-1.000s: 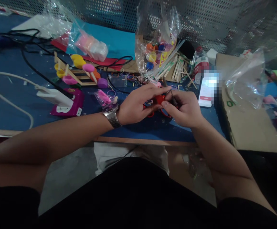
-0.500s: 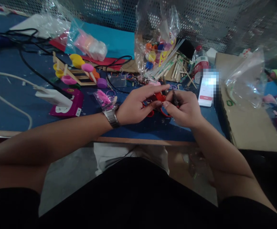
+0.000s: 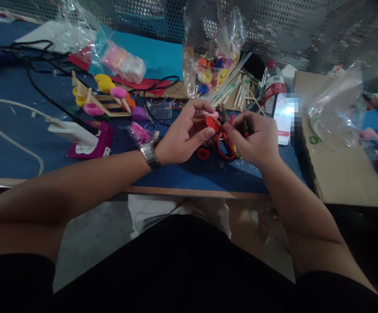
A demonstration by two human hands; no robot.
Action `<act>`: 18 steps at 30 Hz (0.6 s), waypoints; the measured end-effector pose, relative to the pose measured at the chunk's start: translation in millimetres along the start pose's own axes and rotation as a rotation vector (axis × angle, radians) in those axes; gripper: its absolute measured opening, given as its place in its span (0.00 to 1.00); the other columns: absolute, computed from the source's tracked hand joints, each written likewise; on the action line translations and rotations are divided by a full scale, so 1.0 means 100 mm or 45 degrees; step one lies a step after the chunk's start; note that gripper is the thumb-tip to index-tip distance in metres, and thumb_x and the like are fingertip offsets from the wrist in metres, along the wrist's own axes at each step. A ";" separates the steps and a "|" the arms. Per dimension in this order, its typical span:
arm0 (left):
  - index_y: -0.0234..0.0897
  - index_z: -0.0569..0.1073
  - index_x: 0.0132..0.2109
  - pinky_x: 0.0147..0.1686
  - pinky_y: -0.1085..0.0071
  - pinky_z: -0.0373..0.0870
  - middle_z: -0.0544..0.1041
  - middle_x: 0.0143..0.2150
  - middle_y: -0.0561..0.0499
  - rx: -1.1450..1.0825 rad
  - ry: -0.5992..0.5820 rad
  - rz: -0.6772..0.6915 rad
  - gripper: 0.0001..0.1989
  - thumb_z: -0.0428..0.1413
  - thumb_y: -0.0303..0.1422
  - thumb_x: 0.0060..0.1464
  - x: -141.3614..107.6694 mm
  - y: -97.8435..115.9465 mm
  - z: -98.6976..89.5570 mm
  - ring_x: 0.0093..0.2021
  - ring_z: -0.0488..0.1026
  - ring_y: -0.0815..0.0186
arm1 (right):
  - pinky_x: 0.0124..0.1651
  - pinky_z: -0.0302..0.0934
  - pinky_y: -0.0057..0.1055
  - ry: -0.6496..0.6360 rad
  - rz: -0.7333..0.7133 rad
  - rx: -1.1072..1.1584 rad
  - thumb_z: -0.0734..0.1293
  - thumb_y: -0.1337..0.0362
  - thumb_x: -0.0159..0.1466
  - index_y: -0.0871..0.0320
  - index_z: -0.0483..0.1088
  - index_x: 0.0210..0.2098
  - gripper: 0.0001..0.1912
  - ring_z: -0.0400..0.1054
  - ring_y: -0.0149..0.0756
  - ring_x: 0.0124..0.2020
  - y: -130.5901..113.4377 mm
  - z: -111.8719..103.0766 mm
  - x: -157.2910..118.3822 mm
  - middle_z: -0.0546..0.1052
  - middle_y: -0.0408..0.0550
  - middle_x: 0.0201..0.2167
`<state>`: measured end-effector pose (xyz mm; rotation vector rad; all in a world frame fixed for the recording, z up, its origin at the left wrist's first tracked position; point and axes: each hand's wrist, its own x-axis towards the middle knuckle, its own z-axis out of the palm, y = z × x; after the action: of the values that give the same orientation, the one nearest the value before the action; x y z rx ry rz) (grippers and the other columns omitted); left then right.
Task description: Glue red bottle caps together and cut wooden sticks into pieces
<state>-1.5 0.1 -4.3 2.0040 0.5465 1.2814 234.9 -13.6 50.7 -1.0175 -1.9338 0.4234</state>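
My left hand (image 3: pixel 180 137), with a metal watch (image 3: pixel 150 154) at its wrist, pinches a small red plastic piece (image 3: pixel 212 124) that looks like a rounded shell. Just to the right, my right hand (image 3: pixel 256 137) has its thumb and finger close to that piece. A dark, narrow pointed tool (image 3: pixel 246 125) sticks up from its curled fingers; its exact kind is hard to make out. Below the hands, a round red cap (image 3: pixel 203 153) lies on the blue table. Beside it are red-handled scissors (image 3: pixel 225 150), partly covered by my right hand.
A stick frame with coloured shells (image 3: pixel 104 98) and a purple power socket (image 3: pixel 94 141) stand left. Behind are bagged coloured shells (image 3: pixel 207 71), wooden sticks (image 3: pixel 241 93) and a bottle (image 3: pixel 273 84). Right are a lit phone (image 3: pixel 280 119) and cardboard (image 3: pixel 342 161).
My hands have moved slightly apart, and the left fingers have curled and lifted. The red piece now shows more fully, as do the red cap and scissors below.
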 end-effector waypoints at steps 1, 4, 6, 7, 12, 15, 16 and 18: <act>0.50 0.64 0.67 0.52 0.49 0.88 0.83 0.52 0.47 -0.011 -0.004 -0.011 0.29 0.56 0.62 0.73 0.00 -0.02 0.00 0.53 0.88 0.52 | 0.32 0.54 0.38 0.034 0.007 -0.058 0.80 0.49 0.69 0.53 0.70 0.29 0.23 0.58 0.31 0.25 0.04 0.00 0.01 0.67 0.40 0.22; 0.48 0.65 0.64 0.52 0.48 0.87 0.82 0.49 0.47 -0.120 -0.001 -0.090 0.31 0.58 0.64 0.70 -0.01 -0.03 0.01 0.55 0.88 0.50 | 0.35 0.59 0.38 0.094 0.046 -0.202 0.80 0.39 0.66 0.53 0.71 0.31 0.27 0.65 0.35 0.28 0.12 -0.02 0.04 0.72 0.42 0.24; 0.47 0.65 0.62 0.51 0.49 0.87 0.82 0.48 0.47 -0.212 0.001 -0.167 0.31 0.59 0.64 0.69 -0.01 -0.01 0.02 0.53 0.87 0.50 | 0.38 0.65 0.39 0.069 0.084 -0.251 0.78 0.35 0.68 0.53 0.75 0.37 0.27 0.71 0.38 0.31 0.13 -0.03 0.06 0.77 0.44 0.29; 0.47 0.65 0.61 0.50 0.50 0.88 0.82 0.48 0.47 -0.247 0.000 -0.194 0.31 0.60 0.64 0.69 -0.02 0.01 0.03 0.52 0.87 0.51 | 0.40 0.67 0.40 0.051 0.098 -0.262 0.76 0.35 0.69 0.53 0.77 0.40 0.27 0.73 0.39 0.33 0.12 -0.03 0.06 0.79 0.45 0.32; 0.48 0.65 0.61 0.43 0.57 0.87 0.80 0.49 0.48 -0.284 -0.015 -0.186 0.29 0.62 0.60 0.69 -0.02 0.05 0.05 0.44 0.86 0.59 | 0.41 0.70 0.41 0.012 0.016 -0.177 0.72 0.40 0.74 0.52 0.80 0.46 0.21 0.75 0.40 0.36 0.01 -0.04 0.03 0.83 0.48 0.37; 0.48 0.66 0.61 0.42 0.59 0.87 0.80 0.49 0.48 -0.233 -0.006 -0.148 0.28 0.63 0.59 0.69 -0.01 0.05 0.06 0.43 0.85 0.60 | 0.33 0.65 0.38 -0.083 -0.034 0.010 0.73 0.43 0.74 0.51 0.81 0.45 0.18 0.67 0.34 0.27 -0.08 -0.04 0.00 0.81 0.45 0.33; 0.48 0.67 0.61 0.43 0.60 0.87 0.80 0.49 0.48 -0.209 -0.005 -0.132 0.27 0.63 0.58 0.69 -0.01 0.04 0.06 0.44 0.85 0.60 | 0.31 0.63 0.37 -0.122 -0.037 0.067 0.74 0.44 0.74 0.51 0.81 0.45 0.17 0.65 0.32 0.25 -0.10 -0.04 -0.01 0.80 0.44 0.32; 0.47 0.68 0.60 0.43 0.61 0.86 0.79 0.50 0.48 -0.160 -0.008 -0.092 0.25 0.63 0.57 0.70 -0.01 0.03 0.05 0.45 0.84 0.60 | 0.28 0.59 0.36 -0.178 -0.034 0.140 0.75 0.46 0.73 0.51 0.81 0.44 0.15 0.62 0.31 0.24 -0.14 -0.04 -0.02 0.79 0.42 0.31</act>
<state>3.0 -4.3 -3.7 1.8680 0.5180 1.2352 231.8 -23.9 60.3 -0.9105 -2.0215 0.5927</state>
